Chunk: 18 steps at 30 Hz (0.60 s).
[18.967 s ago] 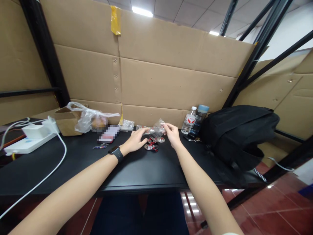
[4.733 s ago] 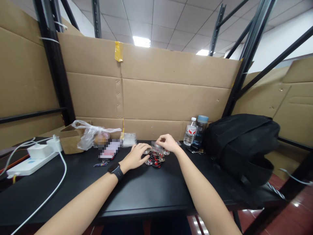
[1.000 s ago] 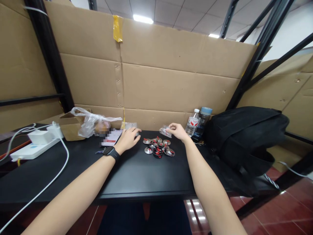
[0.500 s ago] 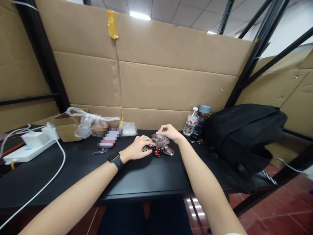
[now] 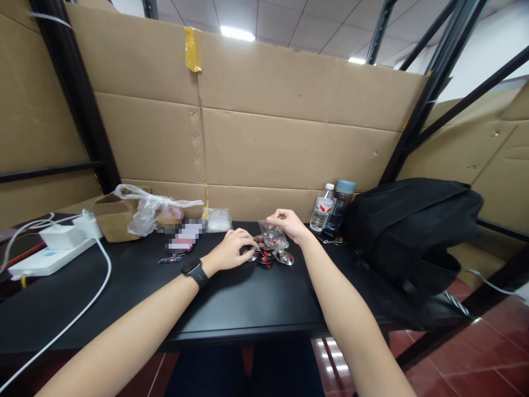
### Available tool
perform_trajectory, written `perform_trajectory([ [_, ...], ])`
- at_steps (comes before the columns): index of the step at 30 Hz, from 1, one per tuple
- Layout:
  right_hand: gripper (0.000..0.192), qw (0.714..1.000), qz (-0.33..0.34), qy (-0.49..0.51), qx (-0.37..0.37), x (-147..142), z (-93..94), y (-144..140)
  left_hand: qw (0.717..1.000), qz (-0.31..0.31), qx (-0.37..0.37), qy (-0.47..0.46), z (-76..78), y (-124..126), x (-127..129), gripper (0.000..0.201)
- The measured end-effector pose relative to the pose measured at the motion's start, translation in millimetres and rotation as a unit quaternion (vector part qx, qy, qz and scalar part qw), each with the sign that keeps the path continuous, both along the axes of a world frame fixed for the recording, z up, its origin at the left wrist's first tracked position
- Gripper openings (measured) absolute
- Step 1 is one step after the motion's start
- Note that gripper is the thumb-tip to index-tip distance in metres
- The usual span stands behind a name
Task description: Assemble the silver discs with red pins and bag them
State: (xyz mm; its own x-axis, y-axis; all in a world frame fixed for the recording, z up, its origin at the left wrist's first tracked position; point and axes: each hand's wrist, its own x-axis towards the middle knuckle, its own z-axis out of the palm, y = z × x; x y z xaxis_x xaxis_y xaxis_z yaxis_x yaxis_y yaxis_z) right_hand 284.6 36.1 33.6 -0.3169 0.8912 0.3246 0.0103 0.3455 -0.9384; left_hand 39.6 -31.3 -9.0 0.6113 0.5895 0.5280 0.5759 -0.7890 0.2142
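Several round shiny discs with red and black markings [image 5: 265, 259] lie in a small pile on the black table [image 5: 248, 303]. My left hand [image 5: 233, 249], with a dark watch on its wrist, is at the pile's left side, thumb and fingers curled round the edge of a disc. Over the back of the pile lies a clear plastic bag [image 5: 276, 239], with some discs in or under it. My right hand [image 5: 287, 223] pinches the bag's upper edge between thumb and fingers. What exactly the discs are is too small to tell.
At the back right stand a water bottle [image 5: 322, 208] and a blue-lidded bottle [image 5: 341, 207], beside a black backpack [image 5: 413, 231]. On the left are a white power strip [image 5: 53, 259], a cardboard box [image 5: 115, 218] and a plastic bag [image 5: 142, 215]. A cardboard wall [image 5: 289, 149] closes the back.
The bag has been drawn slightly up and back by my right hand, and more discs show in the pile. My left hand has shifted slightly leftward. The view has tilted a little.
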Motion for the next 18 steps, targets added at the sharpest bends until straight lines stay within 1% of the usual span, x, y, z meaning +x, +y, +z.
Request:
perform_trajectory([
  [2, 0.045, 0.999, -0.010, 0.030, -0.003, 0, 1.8, -1, 1.000, 0.002, 0.003, 0.000, -0.6, 0, 0, 0.021],
  [5, 0.047, 0.993, -0.049, 0.103, -0.015, -2, 5.1, -1, 1.000, 0.004, 0.011, -0.006, -0.2, 0, 0, 0.023],
  [8, 0.050, 0.986, -0.093, 0.131, -0.038, -6, 5.5, -2, 0.999, 0.031, 0.039, -0.021, 2.5, -3, 2, 0.033],
  [11, 0.050, 0.988, -0.110, 0.103, -0.043, -18, -0.2, -3, 0.992, 0.078, 0.091, -0.025, 5.8, -7, 4, 0.046],
  [14, 0.050, 0.991, -0.113, 0.065, -0.024, -35, -8.8, -7, 0.986, 0.091, 0.136, 0.016, 7.3, -9, 7, 0.051],
  [16, 0.051, 0.993, -0.108, 0.040, -0.007, -45, -12.4, -11, 0.983, 0.083, 0.155, 0.049, 6.6, -10, 8, 0.046],
  [18, 0.051, 0.996, -0.085, 0.012, 0.007, -50, -12.9, -15, 0.980, 0.079, 0.171, 0.067, 5.1, -9, 9, 0.036],
])
